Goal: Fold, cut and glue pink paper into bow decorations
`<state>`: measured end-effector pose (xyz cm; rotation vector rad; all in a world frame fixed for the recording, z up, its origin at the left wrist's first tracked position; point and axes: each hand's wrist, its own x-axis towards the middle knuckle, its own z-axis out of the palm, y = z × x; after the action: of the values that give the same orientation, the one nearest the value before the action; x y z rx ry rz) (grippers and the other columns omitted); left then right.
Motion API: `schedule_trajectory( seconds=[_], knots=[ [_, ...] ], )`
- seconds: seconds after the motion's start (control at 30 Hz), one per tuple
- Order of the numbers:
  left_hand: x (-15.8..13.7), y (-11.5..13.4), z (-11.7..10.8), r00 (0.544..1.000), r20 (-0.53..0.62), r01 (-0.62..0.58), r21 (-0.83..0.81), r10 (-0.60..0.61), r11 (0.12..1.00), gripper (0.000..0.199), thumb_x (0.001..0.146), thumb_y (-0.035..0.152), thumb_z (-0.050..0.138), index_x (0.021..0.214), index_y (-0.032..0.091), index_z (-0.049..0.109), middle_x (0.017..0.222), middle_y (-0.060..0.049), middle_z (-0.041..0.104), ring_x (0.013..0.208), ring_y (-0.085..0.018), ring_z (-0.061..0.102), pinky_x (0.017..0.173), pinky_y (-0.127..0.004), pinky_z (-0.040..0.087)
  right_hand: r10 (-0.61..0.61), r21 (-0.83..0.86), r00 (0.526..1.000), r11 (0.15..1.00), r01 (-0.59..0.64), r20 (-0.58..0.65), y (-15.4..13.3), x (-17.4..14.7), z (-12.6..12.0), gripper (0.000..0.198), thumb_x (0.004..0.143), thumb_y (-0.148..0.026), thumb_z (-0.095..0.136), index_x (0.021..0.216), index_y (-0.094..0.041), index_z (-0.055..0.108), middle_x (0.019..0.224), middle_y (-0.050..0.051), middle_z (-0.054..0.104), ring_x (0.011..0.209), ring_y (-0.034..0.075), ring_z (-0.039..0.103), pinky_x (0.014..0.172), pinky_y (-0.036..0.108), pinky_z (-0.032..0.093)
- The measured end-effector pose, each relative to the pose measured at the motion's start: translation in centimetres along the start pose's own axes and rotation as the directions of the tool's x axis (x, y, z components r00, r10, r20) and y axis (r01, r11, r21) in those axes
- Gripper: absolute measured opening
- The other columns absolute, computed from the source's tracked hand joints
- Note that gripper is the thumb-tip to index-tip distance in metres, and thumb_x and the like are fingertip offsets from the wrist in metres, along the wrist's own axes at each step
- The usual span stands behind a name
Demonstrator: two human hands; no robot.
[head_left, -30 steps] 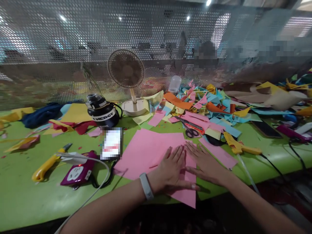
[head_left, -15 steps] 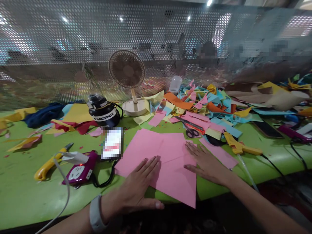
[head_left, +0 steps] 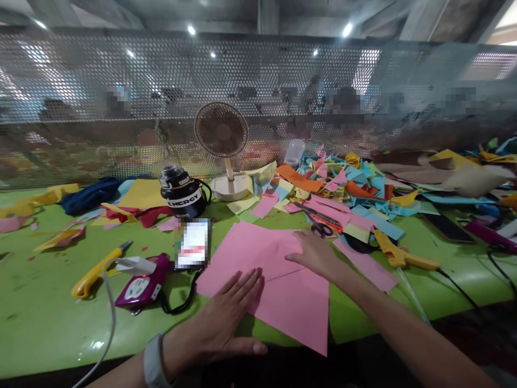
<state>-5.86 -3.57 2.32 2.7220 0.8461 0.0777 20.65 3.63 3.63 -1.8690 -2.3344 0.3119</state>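
A large pink paper sheet (head_left: pixel 294 307) with a slanting crease or overlapping edge lies across the front of the green table. My left hand (head_left: pixel 230 310) rests flat on its left part, fingers stretched out and thumb spread toward the table's edge. Near the upper right edge of the sheet, my right hand (head_left: pixel 315 253) touches the paper, its thumb apart from the fingers; the fingertips are partly hidden. Just behind that hand are black scissors (head_left: pixel 321 229) and an orange-red cutter (head_left: pixel 329 220) on paper scraps.
A yellow glue gun (head_left: pixel 404 253) lies right, a yellow knife (head_left: pixel 99 272) and purple power socket (head_left: pixel 141 283) left. A lit phone (head_left: pixel 194 243), black bottle (head_left: pixel 181 194) and small fan (head_left: pixel 222 132) stand behind. Colourful paper scraps (head_left: pixel 343 172) are heaped before a perforated screen (head_left: pixel 258 70).
My right hand has slid left and up along the sheet, its fingers looking more bent. The left hand stays flat on the paper. The view has tilted up slightly.
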Motion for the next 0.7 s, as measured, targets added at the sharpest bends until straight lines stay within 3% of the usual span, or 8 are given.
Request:
schedule_trajectory(
  seconds=[0.17, 0.3, 0.37, 0.43, 0.47, 0.53, 0.6, 0.7],
  knots=[
    [0.3, -0.6, 0.4, 1.000, 0.016, 0.009, 0.008, -0.010, 1.000, 0.098, 0.085, 0.071, 0.042, 0.152, 0.020, -0.009, 0.157, -0.018, 0.012, 0.145, -0.031, 0.018, 0.115, -0.052, 0.019, 0.039, 0.051, 0.997, 0.998, -0.042, 0.072, 0.0, 0.5, -0.9, 0.045, 0.074, -0.042, 0.071, 0.111, -0.017, 0.063, 0.102, 0.012, 0.069, 0.089, 0.028, 0.066, 0.068, 0.031, 0.045],
    [1.0, -1.4, 0.5, 0.981, -0.181, 0.078, 0.025, -0.073, 0.997, 0.090, 0.085, 0.068, 0.046, 0.154, 0.021, 0.012, 0.156, -0.015, 0.027, 0.142, -0.032, 0.028, 0.114, -0.050, 0.024, -0.044, 0.280, 0.997, 0.960, 0.025, 0.063, 1.7, 0.8, -0.5, 0.028, 0.074, -0.032, 0.070, 0.100, -0.019, 0.067, 0.089, 0.005, 0.071, 0.081, 0.022, 0.065, 0.063, 0.027, 0.042],
    [1.5, -1.5, -0.3, 0.916, -0.340, 0.214, -0.030, -0.211, 0.976, 0.071, 0.088, 0.062, 0.047, 0.144, 0.018, 0.038, 0.144, -0.016, 0.047, 0.131, -0.032, 0.045, 0.107, -0.046, 0.036, -0.031, 0.442, 0.999, 0.897, 0.025, 0.007, 2.7, 1.0, -0.2, 0.027, 0.074, -0.034, 0.069, 0.097, -0.019, 0.067, 0.081, 0.002, 0.069, 0.073, 0.019, 0.063, 0.059, 0.026, 0.041],
    [2.2, -1.5, -1.5, 0.810, -0.429, 0.362, -0.169, -0.399, 0.917, 0.051, 0.090, 0.057, 0.046, 0.117, 0.017, 0.061, 0.115, -0.014, 0.066, 0.107, -0.029, 0.061, 0.092, -0.042, 0.047, 0.042, 0.586, 0.996, 0.810, 0.012, -0.078, 3.4, 1.0, 0.1, 0.034, 0.073, -0.040, 0.069, 0.098, -0.017, 0.066, 0.070, 0.000, 0.065, 0.063, 0.016, 0.058, 0.056, 0.026, 0.040],
    [2.7, -1.5, -2.1, 0.773, -0.412, 0.407, -0.262, -0.483, 0.875, 0.048, 0.089, 0.059, 0.045, 0.100, 0.017, 0.066, 0.097, -0.012, 0.069, 0.093, -0.028, 0.065, 0.082, -0.039, 0.050, 0.083, 0.649, 0.988, 0.760, 0.020, -0.127, 3.5, 0.9, 0.1, 0.039, 0.072, -0.044, 0.070, 0.099, -0.016, 0.065, 0.066, -0.001, 0.061, 0.060, 0.016, 0.055, 0.054, 0.027, 0.040],
    [3.8, -1.6, -3.2, 0.770, -0.196, 0.452, -0.503, -0.607, 0.737, 0.055, 0.088, 0.065, 0.041, 0.076, 0.017, 0.065, 0.071, -0.008, 0.067, 0.070, -0.023, 0.065, 0.065, -0.034, 0.050, 0.134, 0.749, 0.968, 0.659, 0.071, -0.210, 3.3, 0.6, 0.2, 0.048, 0.070, -0.051, 0.070, 0.101, -0.016, 0.063, 0.060, -0.004, 0.055, 0.055, 0.014, 0.051, 0.052, 0.027, 0.040],
    [5.1, -1.8, -3.6, 0.780, 0.034, 0.429, -0.756, -0.624, 0.495, 0.058, 0.084, 0.069, 0.044, 0.078, 0.015, 0.065, 0.075, -0.009, 0.070, 0.070, -0.022, 0.066, 0.059, -0.031, 0.049, 0.151, 0.807, 0.951, 0.574, 0.136, -0.268, 2.5, 0.0, 0.2, 0.050, 0.071, -0.053, 0.071, 0.104, -0.017, 0.062, 0.060, -0.005, 0.052, 0.056, 0.014, 0.050, 0.053, 0.027, 0.043],
    [7.0, -2.4, -3.1, 0.788, 0.075, 0.262, -0.939, -0.611, 0.222, 0.048, 0.075, 0.062, 0.066, 0.083, 0.015, 0.065, 0.093, -0.011, 0.072, 0.088, -0.022, 0.067, 0.071, -0.030, 0.053, 0.146, 0.820, 0.941, 0.542, 0.182, -0.305, 1.1, -1.1, 0.3, 0.049, 0.075, -0.052, 0.070, 0.110, -0.018, 0.060, 0.071, -0.001, 0.058, 0.066, 0.017, 0.057, 0.062, 0.030, 0.049]
  ],
)
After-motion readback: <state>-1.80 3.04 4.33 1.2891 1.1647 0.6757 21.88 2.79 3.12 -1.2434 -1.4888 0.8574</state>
